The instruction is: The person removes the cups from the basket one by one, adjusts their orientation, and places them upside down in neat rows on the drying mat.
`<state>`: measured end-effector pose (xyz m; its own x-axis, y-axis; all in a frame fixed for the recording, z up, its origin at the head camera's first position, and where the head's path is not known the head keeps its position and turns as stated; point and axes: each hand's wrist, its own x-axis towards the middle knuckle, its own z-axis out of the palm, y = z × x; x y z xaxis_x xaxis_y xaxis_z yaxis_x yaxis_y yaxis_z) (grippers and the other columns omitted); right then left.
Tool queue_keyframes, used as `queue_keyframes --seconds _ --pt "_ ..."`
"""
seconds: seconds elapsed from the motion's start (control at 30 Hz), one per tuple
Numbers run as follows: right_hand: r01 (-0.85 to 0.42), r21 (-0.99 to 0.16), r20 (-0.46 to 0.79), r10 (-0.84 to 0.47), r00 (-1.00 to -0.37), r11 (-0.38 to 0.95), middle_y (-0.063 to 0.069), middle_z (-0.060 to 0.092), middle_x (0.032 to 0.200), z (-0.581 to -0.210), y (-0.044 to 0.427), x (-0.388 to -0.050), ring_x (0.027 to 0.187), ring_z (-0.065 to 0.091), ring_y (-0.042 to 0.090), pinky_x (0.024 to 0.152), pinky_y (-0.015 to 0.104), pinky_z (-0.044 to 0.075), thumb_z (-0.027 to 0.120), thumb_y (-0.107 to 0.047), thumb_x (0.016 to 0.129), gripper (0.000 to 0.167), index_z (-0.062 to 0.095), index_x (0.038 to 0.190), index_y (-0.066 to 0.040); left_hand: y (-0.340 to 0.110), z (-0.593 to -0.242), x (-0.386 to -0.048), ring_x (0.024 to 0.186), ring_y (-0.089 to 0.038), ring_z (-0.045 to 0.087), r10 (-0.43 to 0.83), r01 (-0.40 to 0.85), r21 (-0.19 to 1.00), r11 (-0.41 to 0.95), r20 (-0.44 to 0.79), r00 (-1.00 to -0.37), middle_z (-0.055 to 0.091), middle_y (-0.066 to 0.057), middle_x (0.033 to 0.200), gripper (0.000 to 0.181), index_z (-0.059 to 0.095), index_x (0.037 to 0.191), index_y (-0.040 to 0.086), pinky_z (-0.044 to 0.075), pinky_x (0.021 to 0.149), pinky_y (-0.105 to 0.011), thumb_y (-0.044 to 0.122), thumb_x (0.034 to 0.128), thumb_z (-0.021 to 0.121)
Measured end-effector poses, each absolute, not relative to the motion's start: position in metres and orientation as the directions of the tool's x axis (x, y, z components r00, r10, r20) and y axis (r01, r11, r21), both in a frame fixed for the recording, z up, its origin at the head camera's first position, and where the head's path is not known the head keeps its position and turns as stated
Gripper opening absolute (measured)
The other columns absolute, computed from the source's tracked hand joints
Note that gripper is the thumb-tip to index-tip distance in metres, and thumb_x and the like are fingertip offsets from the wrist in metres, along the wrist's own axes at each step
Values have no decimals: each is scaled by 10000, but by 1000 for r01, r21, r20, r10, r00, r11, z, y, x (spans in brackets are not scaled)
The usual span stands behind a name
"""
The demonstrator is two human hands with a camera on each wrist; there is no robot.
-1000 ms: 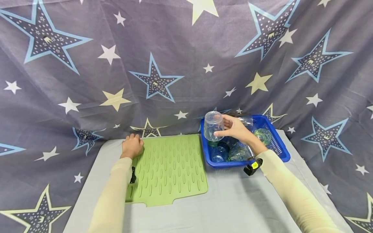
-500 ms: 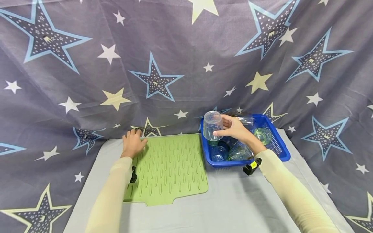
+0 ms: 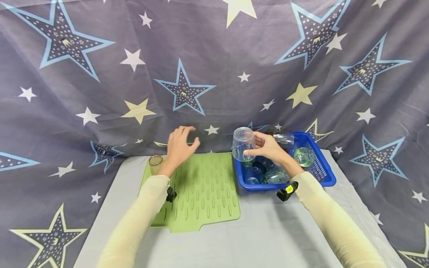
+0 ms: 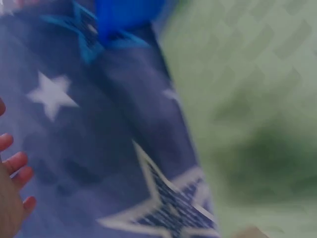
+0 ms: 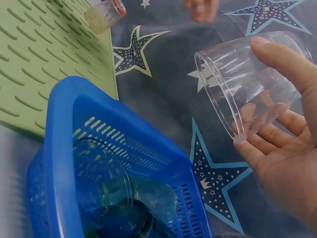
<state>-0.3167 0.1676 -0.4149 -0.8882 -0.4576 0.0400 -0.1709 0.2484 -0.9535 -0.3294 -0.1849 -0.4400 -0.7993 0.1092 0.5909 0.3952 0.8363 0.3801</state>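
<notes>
Star-print cloth (image 3: 187, 22) backs a bench (image 3: 258, 238) under pale grey fabric. Clear glass (image 3: 243, 144): raised over the back left of a blue basket (image 3: 261, 187) of glassware, pinched between thumb and fingers of the right hand (image 3: 268, 147). Left hand (image 3: 181, 145): over the rear of the green mat (image 3: 207, 186), fingers spread and slightly bent, gripping nothing. Rimmed tumbler (image 3: 155, 163) stands at the mat's back left corner.

Technique (judgement): grip firmly but without squeezing; smooth walls may slip. Clear the basket rim, hold the glass steady, let the left hand support it if passing across.

Markings: no brand or writing legible; yellow patch on the wrist device (image 3: 288, 190) too small to read.
</notes>
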Motion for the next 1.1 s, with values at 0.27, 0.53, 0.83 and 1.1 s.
queue_keyframes --seconds 0.27,0.53,0.83,1.1 --pt "-151 -963 31 -463 -886 223 153 566 1469 -417 154 -315 1407 507 321 1162 536 404 816 -137 854 742 473 1511 -108 -126 -411 -307 1126 -267 609 163 510 431 744 624 -765 657 -52 1252 436 638 1314 185 476 997 -475 380 927 591" --pt "-152 -967 37 -474 -880 206 138 517 1523 -422 145 -312 1449 460 328 1187 537 369 811 -143 863 754 454 1526 -117 -91 -400 -295 1209 -251 602 229 566 449 691 607 -761 635 -39 1332 459 608 1372 206 475 1048 -473 384 949 601" --pt "-172 -967 57 -497 -866 189 129 518 1525 -427 138 -309 1455 454 327 1183 539 373 822 -120 849 708 498 1479 -102 -66 -397 -295 1269 -230 589 290 559 445 700 538 -791 636 -11 1364 465 621 1391 226 523 1006 -462 413 966 597" --pt "-227 -968 137 -532 -835 106 91 676 1243 -431 129 -309 1243 642 240 1022 413 549 813 -10 823 393 609 1158 -33 -52 -398 -296 1248 -202 594 312 516 412 751 468 -827 651 40 1353 445 642 1378 282 550 952 -437 454 976 558"
